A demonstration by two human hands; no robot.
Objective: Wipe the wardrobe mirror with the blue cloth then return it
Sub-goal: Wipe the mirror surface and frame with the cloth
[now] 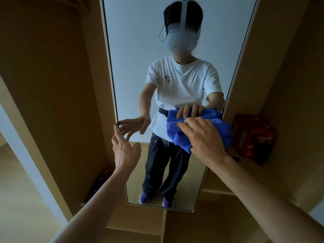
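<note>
Head view, facing a tall mirror (133, 50) set in a wooden wardrobe (57, 88).

(a) The blue cloth (182, 137) is bunched into a thick wad and lies against the glass at the mirror's right edge, about halfway up its height. Its reflection meets it directly above.

(b) The right hand (203, 135) lies over the cloth and holds it to the glass. The fingers (184, 126) sit close together and bend over the top of the wad, and their tips show in the reflection curled round the cloth's upper edge. The thumb is hidden behind the hand.

(c) The left hand (125, 146) holds nothing. Its fingers are spread and nearly straight, with the thumb set apart to the right. The longest fingertip reaches the mirror's left edge, where it meets the tip of its own reflection. Whether the other fingers touch the glass cannot be told.

(d) A red box (254, 135) stands on a wardrobe shelf (233, 155) just right of the cloth.

(e) The glass reflects the person standing with both arms extended, wearing a white shirt, dark trousers and a headset.
</note>
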